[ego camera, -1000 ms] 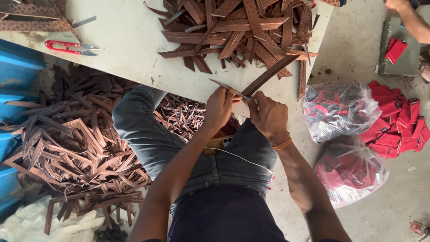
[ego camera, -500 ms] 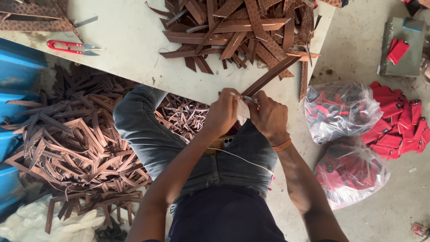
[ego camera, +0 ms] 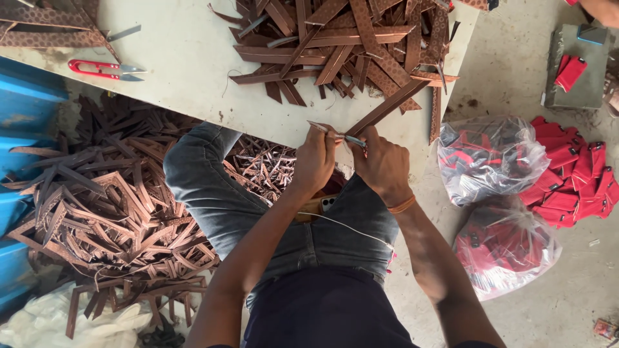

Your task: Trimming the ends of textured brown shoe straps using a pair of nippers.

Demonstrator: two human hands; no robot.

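Across the pale worktable (ego camera: 187,71) a loose heap of brown strips (ego camera: 361,38) was spread, and a far larger mound of the same strips (ego camera: 109,212) was piled on the floor beside the person's bent, denim-clad knee (ego camera: 206,174). Two clear bags of red pieces (ego camera: 496,161) were seen on the concrete to the right, with more red pieces (ego camera: 574,174) lying loose next to them. A pair of red-handled thread snips (ego camera: 103,69) was left on the table, well apart from the hands.

At the table's near edge one long brown strip (ego camera: 393,103) was held, its far end reaching up into the heap and its near end brought down between both hands. The right hand (ego camera: 383,164) was closed around that near end, fingers curled tight. The left hand (ego camera: 316,158) was pinched narrowly on a small metal-tipped tool (ego camera: 342,134), which was laid against the strip's end; whether blade or point was meeting the material could not be made out.

The strip was judged to be light, thin and flexible, like leather or a leather-like band: stiff enough to hold a straight line when lifted, yet easily bent and twisted. Its textured face was judged unlikely to slip. A hold close to the worked end was judged best, so that flopping would be limited.
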